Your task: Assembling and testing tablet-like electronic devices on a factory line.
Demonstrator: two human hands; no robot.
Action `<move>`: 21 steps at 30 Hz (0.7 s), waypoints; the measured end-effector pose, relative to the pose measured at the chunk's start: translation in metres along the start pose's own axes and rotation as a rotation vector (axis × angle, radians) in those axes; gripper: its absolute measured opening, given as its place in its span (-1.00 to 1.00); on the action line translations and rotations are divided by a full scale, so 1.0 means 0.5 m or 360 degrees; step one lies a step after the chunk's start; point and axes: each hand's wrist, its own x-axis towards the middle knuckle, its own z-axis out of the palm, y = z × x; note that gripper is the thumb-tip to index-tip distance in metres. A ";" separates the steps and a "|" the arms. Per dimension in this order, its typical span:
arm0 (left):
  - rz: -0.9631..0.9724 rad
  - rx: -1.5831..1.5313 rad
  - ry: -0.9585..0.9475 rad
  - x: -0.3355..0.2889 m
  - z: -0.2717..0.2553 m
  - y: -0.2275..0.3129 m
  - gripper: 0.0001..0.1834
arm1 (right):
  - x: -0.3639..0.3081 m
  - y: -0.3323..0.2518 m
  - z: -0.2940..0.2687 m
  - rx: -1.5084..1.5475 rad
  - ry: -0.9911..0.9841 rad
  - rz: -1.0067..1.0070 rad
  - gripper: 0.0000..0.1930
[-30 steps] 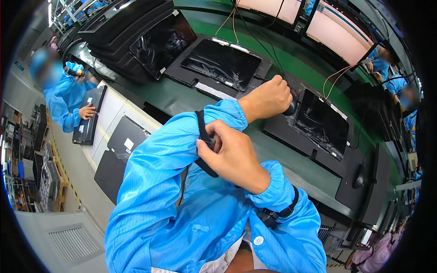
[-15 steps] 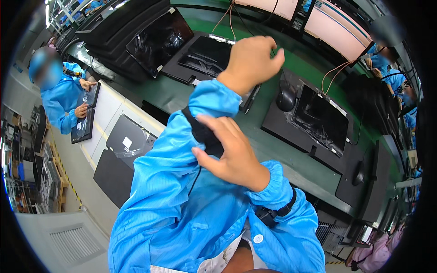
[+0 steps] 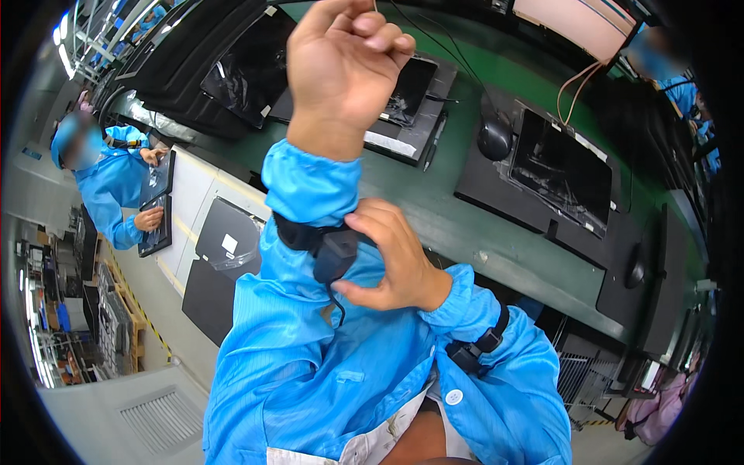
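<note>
Head view: black module (image 3: 335, 254) strapped round left sleeve (image 3: 310, 182); right hand (image 3: 403, 263) just beside it, fingers spread wide, gripping nothing I can see, fingertip contact unclear; left hand (image 3: 341, 77) raised, fingers loosely curled, palm bare; white label (image 3: 229, 246) on dark panel (image 3: 214, 225), too small for me to read.

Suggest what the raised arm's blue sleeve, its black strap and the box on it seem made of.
Sleeve: probably thin synthetic cloth, slightly shiny, creased.
Strap: likely fabric, matt, curving snugly.
Box: perhaps hard plastic, dull, with crisp edges.
</note>
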 end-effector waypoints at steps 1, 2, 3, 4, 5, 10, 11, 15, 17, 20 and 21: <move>-0.0138 -0.0236 -0.0055 -0.019 0.023 0.006 -0.78 | -0.004 0.005 0.000 0.0000 0.0020 0.0019 -0.27; -0.0245 -0.0482 -0.0053 -0.031 0.028 0.024 -0.75 | -0.009 0.007 0.005 0.0077 -0.0019 -0.0030 -0.31; -0.0254 -0.0629 -0.0184 -0.035 0.011 0.038 -0.80 | -0.014 0.007 0.008 0.0154 -0.0055 -0.0078 -0.34; -0.0124 -0.0733 -0.0134 -0.054 0.007 0.054 -0.81 | -0.013 0.005 0.021 0.0197 0.0030 -0.0021 -0.42; -0.0010 -0.0838 -0.0094 -0.068 0.013 0.066 -0.82 | -0.014 0.014 0.026 0.0196 0.0059 0.0005 -0.42; 0.0194 -0.1530 -0.0218 -0.123 0.002 0.131 -0.87 | 0.003 0.026 0.034 0.0138 0.0074 0.0003 -0.55; 0.0199 -0.1529 -0.0212 -0.119 -0.007 0.134 -0.87 | 0.008 0.032 0.030 0.0142 0.0016 -0.0055 -0.56; 0.0211 -0.1488 -0.0104 -0.112 -0.019 0.135 -0.88 | 0.020 0.045 0.016 0.0143 -0.0252 0.0041 -0.55; 0.0106 -0.1515 -0.0186 -0.112 -0.022 0.119 -0.85 | 0.026 0.052 0.007 0.0128 -0.0404 0.0102 -0.57; 0.0106 -0.1158 -0.0132 -0.142 -0.064 0.046 -0.88 | -0.025 0.068 0.024 0.0287 -0.0414 0.0211 -0.70; -0.0030 -0.1117 -0.0156 -0.159 -0.074 0.022 -0.83 | -0.044 0.074 0.029 0.0341 -0.0492 0.0293 -0.72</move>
